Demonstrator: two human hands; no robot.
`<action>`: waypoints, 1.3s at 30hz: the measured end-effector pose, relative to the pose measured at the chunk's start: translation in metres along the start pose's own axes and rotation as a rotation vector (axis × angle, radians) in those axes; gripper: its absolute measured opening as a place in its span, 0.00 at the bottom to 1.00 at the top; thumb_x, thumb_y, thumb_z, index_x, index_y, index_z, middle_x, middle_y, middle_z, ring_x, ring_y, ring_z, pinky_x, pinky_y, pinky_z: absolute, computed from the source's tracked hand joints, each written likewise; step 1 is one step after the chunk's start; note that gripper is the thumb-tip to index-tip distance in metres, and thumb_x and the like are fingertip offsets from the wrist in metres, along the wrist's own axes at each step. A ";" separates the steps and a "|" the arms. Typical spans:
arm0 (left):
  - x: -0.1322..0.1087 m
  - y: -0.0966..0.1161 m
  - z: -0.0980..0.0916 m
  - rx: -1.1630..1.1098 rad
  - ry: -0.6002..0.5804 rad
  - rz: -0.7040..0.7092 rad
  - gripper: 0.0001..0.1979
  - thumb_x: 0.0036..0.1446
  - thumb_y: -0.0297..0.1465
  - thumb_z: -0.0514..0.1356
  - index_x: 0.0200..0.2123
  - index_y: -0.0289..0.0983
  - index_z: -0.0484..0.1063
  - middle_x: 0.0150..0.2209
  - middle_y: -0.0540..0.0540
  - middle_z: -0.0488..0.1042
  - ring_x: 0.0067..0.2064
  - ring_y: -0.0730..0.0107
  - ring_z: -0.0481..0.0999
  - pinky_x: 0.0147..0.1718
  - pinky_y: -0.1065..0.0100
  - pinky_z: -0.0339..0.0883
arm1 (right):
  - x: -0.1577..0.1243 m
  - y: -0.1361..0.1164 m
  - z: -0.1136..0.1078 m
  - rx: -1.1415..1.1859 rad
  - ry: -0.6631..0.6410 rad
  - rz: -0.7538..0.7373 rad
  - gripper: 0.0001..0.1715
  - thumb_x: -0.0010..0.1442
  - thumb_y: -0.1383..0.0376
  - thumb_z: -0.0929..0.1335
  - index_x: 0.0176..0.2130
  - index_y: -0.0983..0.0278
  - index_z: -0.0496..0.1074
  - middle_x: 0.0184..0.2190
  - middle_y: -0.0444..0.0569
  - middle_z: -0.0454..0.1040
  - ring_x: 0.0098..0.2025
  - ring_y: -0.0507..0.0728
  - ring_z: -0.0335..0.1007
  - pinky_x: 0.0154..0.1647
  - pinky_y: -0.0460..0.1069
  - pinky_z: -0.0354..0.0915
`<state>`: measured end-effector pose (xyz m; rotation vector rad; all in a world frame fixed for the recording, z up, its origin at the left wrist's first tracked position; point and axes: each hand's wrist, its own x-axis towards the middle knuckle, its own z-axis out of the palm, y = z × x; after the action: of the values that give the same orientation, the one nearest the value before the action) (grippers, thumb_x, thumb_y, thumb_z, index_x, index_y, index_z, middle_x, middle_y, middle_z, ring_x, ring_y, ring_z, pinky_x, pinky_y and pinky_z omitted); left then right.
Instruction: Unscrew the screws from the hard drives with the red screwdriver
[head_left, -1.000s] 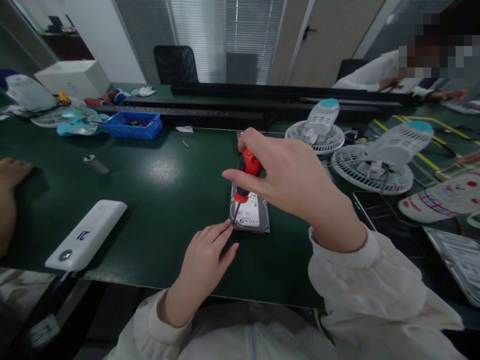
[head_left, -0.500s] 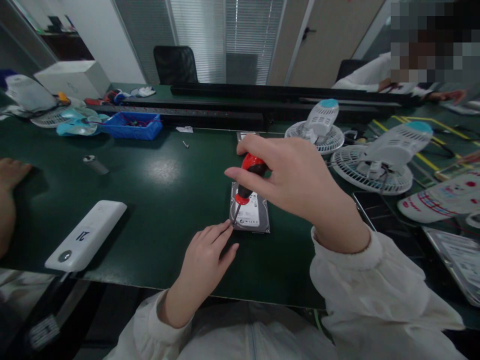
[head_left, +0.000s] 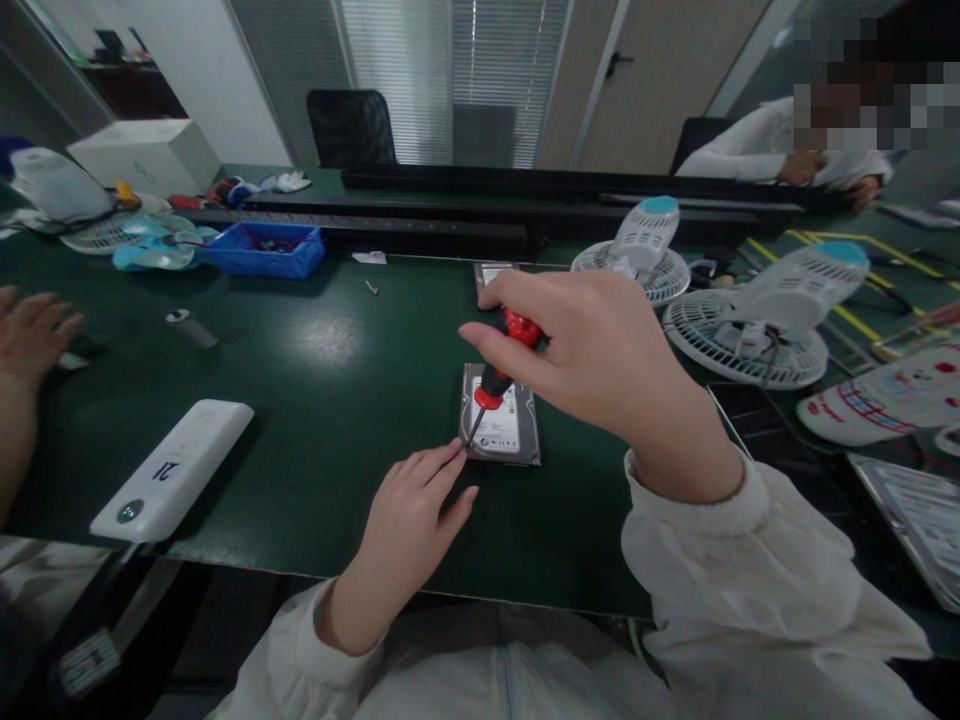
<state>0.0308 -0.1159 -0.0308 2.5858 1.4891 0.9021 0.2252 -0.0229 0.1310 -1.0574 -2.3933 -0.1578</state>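
Nearest the table's (head_left: 330,450) front edge, toward its left, I count one white power bank (head_left: 176,470). Right of it, the left hand (head_left: 409,510) reaches in, fingers extended and thumb apart, fingertips touching the near left corner of a hard drive (head_left: 501,425) lying label up, back from the front edge. I'd expect that drive to be dense and rigid, its smooth metal a little slippery and its insides fragile; the long sides seem the place to hold it. Over it, the right hand (head_left: 585,350) has its fingers wrapped round one red-and-black screwdriver (head_left: 495,382), likely light and stiff, best held by its thick handle; the tip slants down to that same corner. By the right edge lie another hard drive (head_left: 911,520) and one patterned cup (head_left: 885,395). Farther back are one metal cylinder (head_left: 191,328), two white fans (head_left: 757,310) on the right, a third drive (head_left: 495,271) and one blue tray (head_left: 274,264).
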 end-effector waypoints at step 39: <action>-0.001 -0.001 0.000 -0.040 0.017 0.027 0.13 0.69 0.29 0.61 0.54 0.33 0.78 0.57 0.33 0.80 0.52 0.47 0.83 0.45 0.48 0.81 | -0.001 0.008 0.000 0.136 -0.092 -0.175 0.26 0.72 0.53 0.62 0.61 0.66 0.66 0.50 0.54 0.75 0.45 0.58 0.73 0.43 0.52 0.64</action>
<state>0.0297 -0.1165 -0.0315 2.5829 1.4284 0.9491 0.2314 -0.0184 0.1297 -0.8088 -2.5385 -0.0068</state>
